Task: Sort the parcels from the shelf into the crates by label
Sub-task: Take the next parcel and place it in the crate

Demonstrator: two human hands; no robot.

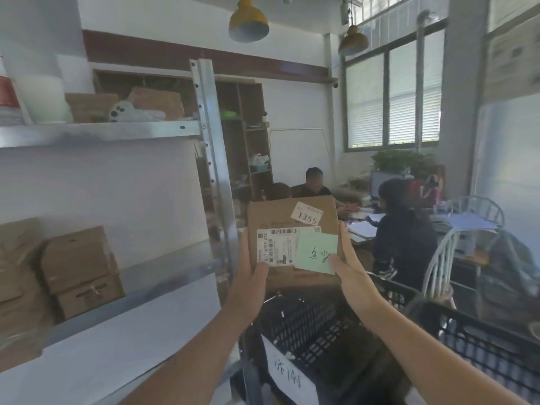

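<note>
Nearest, at 6 o'clock: black lattice crate with a white paper label hung on its near wall, handwritten characters on it. A second black crate sits just beside it at 4 o'clock.

Above the first crate, mid-frame: cardboard parcel, held up between both hands. Left hand grips the parcel's left edge, thumb over the lower corner of the white shipping label. Right hand grips the right edge, thumb on the green sticky note. A small white tag reads 1355, near the top right of the parcel face.

At 9 o'clock: metal shelf, grey upright post. Lower tier carries stacked cardboard boxes; upper tier carries more boxes, a white container, a pale soft item.

Farther, 1 to 3 o'clock: desk with papers; two seated people, one facing away in dark clothing. White spindle chair beside them.

Far wall: wooden cubby shelving, window with blinds, plant below. Yellow pendant lamps at 12 o'clock.
</note>
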